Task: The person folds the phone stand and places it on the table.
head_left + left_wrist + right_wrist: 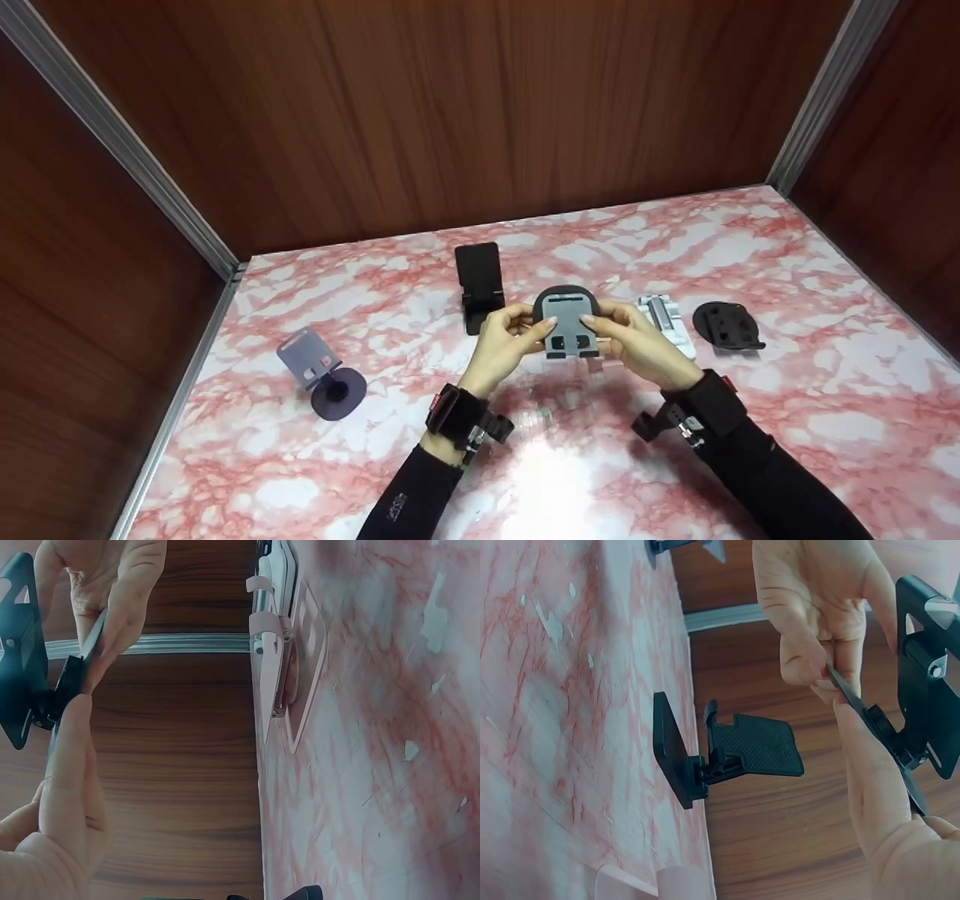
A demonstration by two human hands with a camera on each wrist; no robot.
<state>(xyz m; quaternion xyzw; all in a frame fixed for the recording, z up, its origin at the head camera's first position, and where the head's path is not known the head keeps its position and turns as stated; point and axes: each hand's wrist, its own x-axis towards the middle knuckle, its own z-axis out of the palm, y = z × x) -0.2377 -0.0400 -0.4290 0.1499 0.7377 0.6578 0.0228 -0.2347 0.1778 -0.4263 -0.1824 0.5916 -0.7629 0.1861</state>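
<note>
A phone stand point(570, 322) with a grey slotted plate and a dark rounded disc behind it is held up over the table between both hands. My left hand point(506, 341) pinches its left side, the thumb over the front. On the opposite side my right hand point(637, 341) pinches it in the same way. Seen edge-on in the right wrist view, the thin disc point(911, 799) lies between the fingers, and a hinged black bracket point(930, 682) sticks out from it. The finger ends behind the stand are hidden in the head view.
A black upright stand point(480, 274) is behind the left hand. A white folding stand point(679, 330) lies partly behind the right hand, with a black round-based stand point(727, 326) farther right. A purplish-grey stand point(337, 394) is at left. Wood panels point(450, 112) enclose the marbled table point(300, 480).
</note>
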